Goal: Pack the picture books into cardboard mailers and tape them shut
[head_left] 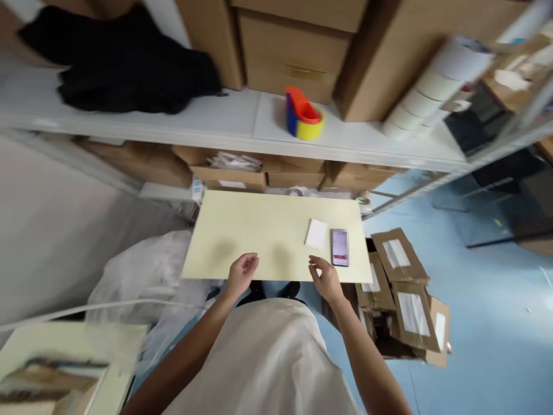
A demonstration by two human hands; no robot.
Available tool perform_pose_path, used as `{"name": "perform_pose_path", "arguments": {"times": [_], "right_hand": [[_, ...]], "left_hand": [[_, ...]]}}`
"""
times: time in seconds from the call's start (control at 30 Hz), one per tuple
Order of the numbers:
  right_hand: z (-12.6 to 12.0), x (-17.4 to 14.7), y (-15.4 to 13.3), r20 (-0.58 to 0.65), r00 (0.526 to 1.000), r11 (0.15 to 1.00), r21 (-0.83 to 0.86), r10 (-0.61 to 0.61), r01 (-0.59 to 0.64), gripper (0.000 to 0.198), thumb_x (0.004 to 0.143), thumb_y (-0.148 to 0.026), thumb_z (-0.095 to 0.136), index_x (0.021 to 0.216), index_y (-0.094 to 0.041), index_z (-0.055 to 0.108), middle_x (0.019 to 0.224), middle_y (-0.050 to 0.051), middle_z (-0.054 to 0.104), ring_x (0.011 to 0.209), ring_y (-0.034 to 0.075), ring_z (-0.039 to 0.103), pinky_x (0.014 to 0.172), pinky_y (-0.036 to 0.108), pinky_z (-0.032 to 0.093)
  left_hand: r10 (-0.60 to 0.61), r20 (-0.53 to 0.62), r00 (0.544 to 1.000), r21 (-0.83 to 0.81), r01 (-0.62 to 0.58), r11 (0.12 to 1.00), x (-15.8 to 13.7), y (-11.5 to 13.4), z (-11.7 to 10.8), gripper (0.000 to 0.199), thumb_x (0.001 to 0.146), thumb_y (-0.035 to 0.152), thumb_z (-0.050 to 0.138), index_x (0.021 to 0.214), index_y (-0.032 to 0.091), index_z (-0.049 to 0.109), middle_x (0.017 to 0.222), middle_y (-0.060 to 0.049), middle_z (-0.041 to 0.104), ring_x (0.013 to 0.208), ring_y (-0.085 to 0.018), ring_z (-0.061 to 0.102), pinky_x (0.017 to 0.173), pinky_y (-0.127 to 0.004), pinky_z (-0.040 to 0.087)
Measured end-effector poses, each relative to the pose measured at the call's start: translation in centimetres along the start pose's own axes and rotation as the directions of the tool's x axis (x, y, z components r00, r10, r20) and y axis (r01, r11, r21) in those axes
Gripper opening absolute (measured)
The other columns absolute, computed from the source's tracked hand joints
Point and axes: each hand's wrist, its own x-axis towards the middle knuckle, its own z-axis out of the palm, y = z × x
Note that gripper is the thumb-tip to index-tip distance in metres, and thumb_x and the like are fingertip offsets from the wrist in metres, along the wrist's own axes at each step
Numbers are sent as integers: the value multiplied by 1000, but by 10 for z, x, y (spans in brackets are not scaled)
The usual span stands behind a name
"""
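Over the front edge of a pale yellow tabletop, my left hand hovers with loosely bent fingers and nothing in it. Further right, my right hand hangs near the same edge, thumb and fingers curved apart around empty air. A phone with a lit screen lies on the tabletop just beyond my right hand. Beside it, a small white rectangular card or pad lies flat. Neither hand touches these two things.
Above the table runs a shelf with a tape dispenser, black cloth, cardboard boxes and white rolls. Labelled cartons are piled on the floor at right. Clear plastic wrap bulges at left.
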Motion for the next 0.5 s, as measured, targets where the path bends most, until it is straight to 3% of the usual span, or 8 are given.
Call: {"name": "perform_pose_path", "arguments": {"times": [0.13, 0.27, 0.37, 0.5], "right_hand": [[57, 21, -36, 134, 980, 988, -20, -149, 153, 31, 90, -27, 44, 111, -17, 64, 100, 12, 71, 83, 21, 70, 76, 36, 56], [101, 30, -68, 281, 928, 967, 12, -247, 254, 29, 91, -28, 44, 108, -18, 66, 99, 10, 72, 80, 19, 70, 75, 34, 57], [116, 39, -83, 368, 880, 951, 37, -300, 308, 30, 91, -30, 44, 106, -17, 67, 98, 10, 73, 81, 20, 70, 75, 34, 57], [122, 57, -84, 425, 847, 946, 86, -320, 314, 32, 91, -35, 45, 104, -16, 68, 99, 12, 73, 85, 21, 70, 79, 36, 57]], "left_hand": [[-114, -145, 983, -188, 86, 978, -7, -27, -42, 42, 65, 53, 69, 87, 17, 65, 74, -4, 68, 70, -18, 65, 74, -34, 53], [-200, -283, 938, -322, 103, 941, -13, -43, -79, 42, 61, 52, 74, 84, 18, 65, 74, -3, 68, 68, -17, 65, 73, -34, 53], [-246, -366, 898, -374, 100, 922, -25, -47, -97, 41, 61, 50, 74, 84, 18, 66, 74, -3, 68, 68, -17, 65, 74, -34, 52], [-328, -489, 808, -429, 105, 897, -44, -49, -100, 38, 61, 50, 74, 81, 18, 65, 70, -3, 67, 66, -18, 64, 69, -34, 52]]}}
